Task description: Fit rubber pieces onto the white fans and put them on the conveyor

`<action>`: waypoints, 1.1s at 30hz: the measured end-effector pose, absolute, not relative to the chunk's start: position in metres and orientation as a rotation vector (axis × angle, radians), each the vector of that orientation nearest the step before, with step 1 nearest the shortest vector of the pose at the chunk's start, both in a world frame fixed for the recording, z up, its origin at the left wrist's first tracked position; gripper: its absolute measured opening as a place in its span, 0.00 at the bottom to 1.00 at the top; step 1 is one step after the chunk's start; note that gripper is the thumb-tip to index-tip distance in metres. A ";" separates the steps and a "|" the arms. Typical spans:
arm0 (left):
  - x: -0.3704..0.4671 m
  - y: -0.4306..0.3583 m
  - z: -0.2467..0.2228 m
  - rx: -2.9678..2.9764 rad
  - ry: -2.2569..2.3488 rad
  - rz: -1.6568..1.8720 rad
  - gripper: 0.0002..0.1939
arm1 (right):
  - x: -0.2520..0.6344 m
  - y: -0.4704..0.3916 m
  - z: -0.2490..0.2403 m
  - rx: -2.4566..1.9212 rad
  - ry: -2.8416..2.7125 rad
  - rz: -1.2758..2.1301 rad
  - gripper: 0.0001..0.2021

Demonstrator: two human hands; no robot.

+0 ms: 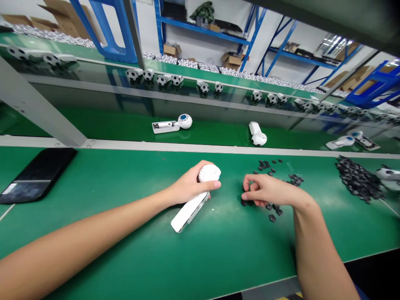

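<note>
My left hand (195, 183) is wrapped around the round head of a white plastic device (190, 212), whose flat rectangular handle slants down toward me. The thumb lies across the ball-shaped head. To the right, my right hand (265, 190) is low over the green bench, its fingers curled and thumb drawn in. Small black pieces (272, 218), some five-sided, lie scattered under and around it. A few dark pieces show right at its fingertips; whether one is pinched between them is hidden.
A heap of black pieces (359, 179) lies at the right. Beyond the bench's metal rail (187, 146), a green belt carries a white device with its casing open (170, 125) and another white device (258, 134). A dark tablet-like object (37, 175) lies left. Football-patterned devices (162, 79) line the shelf behind.
</note>
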State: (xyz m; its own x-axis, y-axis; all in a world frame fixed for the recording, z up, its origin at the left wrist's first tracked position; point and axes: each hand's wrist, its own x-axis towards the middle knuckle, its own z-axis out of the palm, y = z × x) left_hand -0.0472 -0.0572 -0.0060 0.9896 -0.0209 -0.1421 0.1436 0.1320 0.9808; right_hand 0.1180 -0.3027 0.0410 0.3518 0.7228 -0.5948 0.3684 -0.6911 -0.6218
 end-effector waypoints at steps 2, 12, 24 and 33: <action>-0.047 -0.058 -0.006 1.436 0.104 -0.120 0.31 | 0.112 -0.300 0.043 -2.166 -0.966 1.441 0.16; -0.047 -0.057 -0.008 1.445 0.105 -0.118 0.31 | 0.121 -0.287 0.024 -2.320 -0.902 0.888 0.19; -0.047 -0.057 -0.008 1.418 0.114 -0.119 0.30 | 0.139 -0.306 0.032 -2.367 -1.029 0.764 0.12; -0.047 -0.057 -0.003 1.256 0.157 -0.138 0.25 | 0.139 -0.302 0.024 -2.452 -1.058 0.791 0.13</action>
State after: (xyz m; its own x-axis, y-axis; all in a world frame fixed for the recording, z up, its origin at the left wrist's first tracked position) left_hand -0.0469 -0.0566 -0.0026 0.9810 -0.0179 -0.1934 0.1896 0.3040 0.9336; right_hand 0.1387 -0.3018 0.0235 0.5644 0.7469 -0.3515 0.5485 -0.6575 -0.5165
